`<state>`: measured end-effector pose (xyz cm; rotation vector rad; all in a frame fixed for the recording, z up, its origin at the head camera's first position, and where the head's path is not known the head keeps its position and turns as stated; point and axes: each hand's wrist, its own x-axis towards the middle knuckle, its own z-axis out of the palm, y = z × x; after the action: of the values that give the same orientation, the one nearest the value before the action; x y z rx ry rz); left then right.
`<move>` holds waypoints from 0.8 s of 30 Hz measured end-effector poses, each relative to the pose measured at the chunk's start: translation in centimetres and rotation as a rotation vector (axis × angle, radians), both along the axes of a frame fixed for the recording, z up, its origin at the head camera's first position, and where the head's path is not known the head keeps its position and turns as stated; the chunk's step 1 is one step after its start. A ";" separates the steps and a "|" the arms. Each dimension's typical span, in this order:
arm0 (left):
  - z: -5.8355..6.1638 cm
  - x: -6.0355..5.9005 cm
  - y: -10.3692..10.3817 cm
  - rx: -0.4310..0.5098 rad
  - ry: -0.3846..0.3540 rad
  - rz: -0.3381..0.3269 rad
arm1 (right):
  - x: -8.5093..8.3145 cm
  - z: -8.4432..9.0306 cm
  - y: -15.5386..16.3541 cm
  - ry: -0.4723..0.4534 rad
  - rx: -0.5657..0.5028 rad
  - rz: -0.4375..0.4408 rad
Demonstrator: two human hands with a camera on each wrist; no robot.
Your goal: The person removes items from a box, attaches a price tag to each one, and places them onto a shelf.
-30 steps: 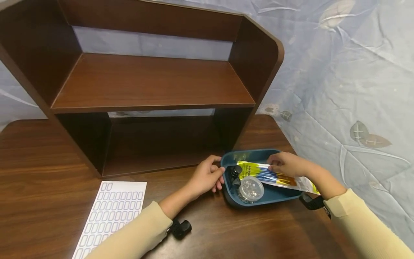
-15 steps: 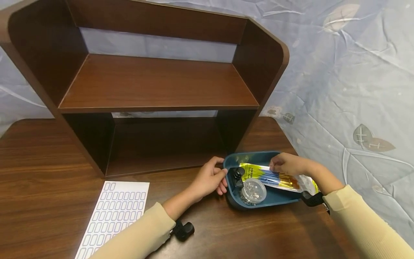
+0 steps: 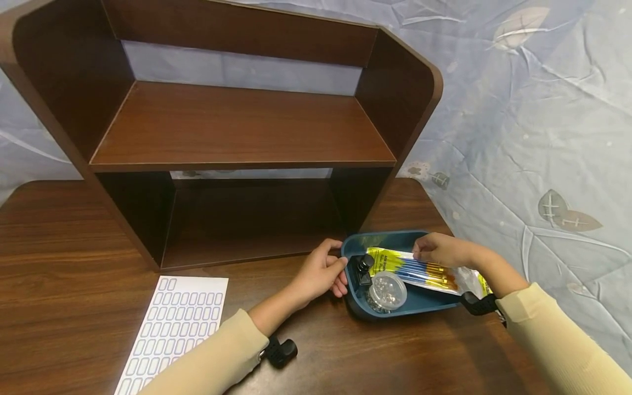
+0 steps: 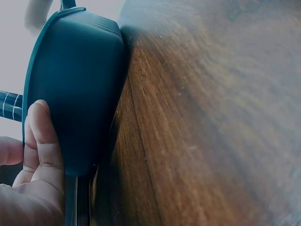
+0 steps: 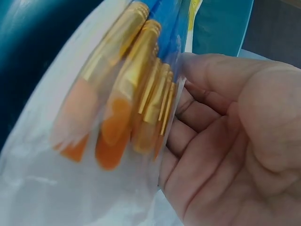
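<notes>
A blue plastic bin [image 3: 419, 299] stands on the table at the right. My left hand [image 3: 318, 272] grips its left end; in the left wrist view the fingers [image 4: 44, 136] lie along the outer wall, with the thumb at the rim. Inside the bin, a clear pack of paintbrushes [image 3: 402, 269] with a yellow header slants across, one end reaching over the right rim. My right hand [image 3: 446, 250] pinches the pack's far edge. Through the plastic, the right wrist view shows gold ferrules and orange bristles [image 5: 113, 132]. A round clear-lidded tub [image 3: 387, 291] and a small black object [image 3: 364, 264] sit at the bin's left end.
Behind the bin and to its left rises a brown two-tier wooden shelf [image 3: 242, 126]. A sheet of blank labels [image 3: 182, 312] lies on the table [image 3: 345, 351] at the left, partly under the left sleeve. A patterned cloth [image 3: 533, 164] hangs close along the right side.
The head view has shifted slightly, so the scene sits a little further right. Both hands keep their places on the bin and the paintbrush pack.
</notes>
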<state>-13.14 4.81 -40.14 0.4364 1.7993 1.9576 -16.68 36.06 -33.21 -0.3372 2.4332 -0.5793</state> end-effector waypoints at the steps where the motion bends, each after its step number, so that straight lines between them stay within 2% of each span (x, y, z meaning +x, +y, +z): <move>1: 0.0 0.0 0.0 0.001 0.000 0.000 | 0.1 0.0 0.0 0.004 -0.005 -0.002; 7: -0.1 0.0 0.0 0.011 -0.005 0.001 | 0.7 0.3 0.3 0.027 -0.031 -0.024; 12: -0.3 0.1 -0.2 0.007 -0.013 -0.004 | 1.3 0.2 0.6 0.071 -0.044 -0.001; 17: -0.4 0.0 -0.1 -0.002 0.004 -0.002 | 1.9 0.2 1.4 0.153 -0.077 0.022; 24: -0.3 -0.1 0.1 -0.006 0.004 0.010 | 3.2 1.1 2.0 0.248 -0.070 -0.011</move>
<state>-13.26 4.91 -40.45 0.4302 1.8128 1.9589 -13.48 38.05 -32.08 -0.4484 2.6577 -0.6623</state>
